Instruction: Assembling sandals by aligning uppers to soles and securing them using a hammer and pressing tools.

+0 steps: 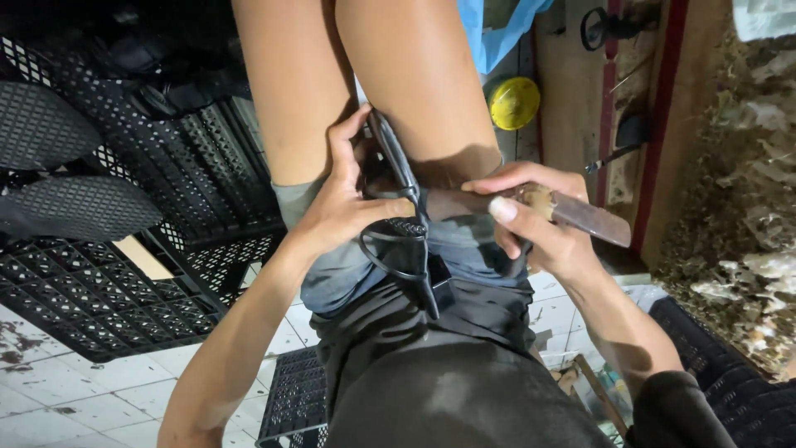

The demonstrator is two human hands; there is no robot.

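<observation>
Left hand (pixel 344 203) gripped black scissors (pixel 402 216) over lap, thumb by looped handle, blades pointing away along thigh. Right hand (pixel 539 224) clasped flat brown stick (pixel 572 211), fingers wrapped round its near end, far end jutting right past knee. Scissors lay between both hands, just beside stick's held end. Black crates (pixel 108 207) stood left; yellow lid (pixel 512 101) lay beyond.

I see little room around my hands: the left hand (pixel 348 207) and right hand (pixel 539 224) sit tight against the thighs (pixel 414 83) beyond them. Black crates (pixel 124 249) crowd the left. Open floor (pixel 66 398) lies below left; a rough wall (pixel 738 207) blocks the right.
</observation>
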